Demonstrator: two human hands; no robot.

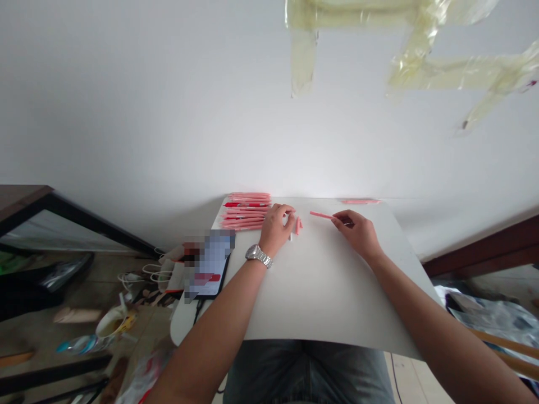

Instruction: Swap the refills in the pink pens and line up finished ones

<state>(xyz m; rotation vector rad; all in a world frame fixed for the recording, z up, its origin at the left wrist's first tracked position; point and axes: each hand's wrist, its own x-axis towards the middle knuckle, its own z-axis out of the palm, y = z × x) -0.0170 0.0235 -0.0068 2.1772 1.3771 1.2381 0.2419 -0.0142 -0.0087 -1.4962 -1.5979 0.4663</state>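
My right hand (356, 230) pinches one end of a thin pink pen-like stick (320, 215), which points left above the white table. On the left, my left hand (275, 227), with a silver watch at the wrist, is curled with thumb and forefinger close together. Whatever may be between those fingertips is too small to make out. Just right of it lie a few short pink pieces (298, 225), and a small white piece (291, 237) is beneath the thumb. A stack of long pink pen-like sticks (244, 220), some with red parts, lies beside my left hand.
Another pink stick (361, 201) lies at the table's back edge by the wall. A phone (213, 264) with a cable sits on the left of the white table (324, 292). A cup (113, 322) and a plastic bottle (84, 344) are on the floor at left.
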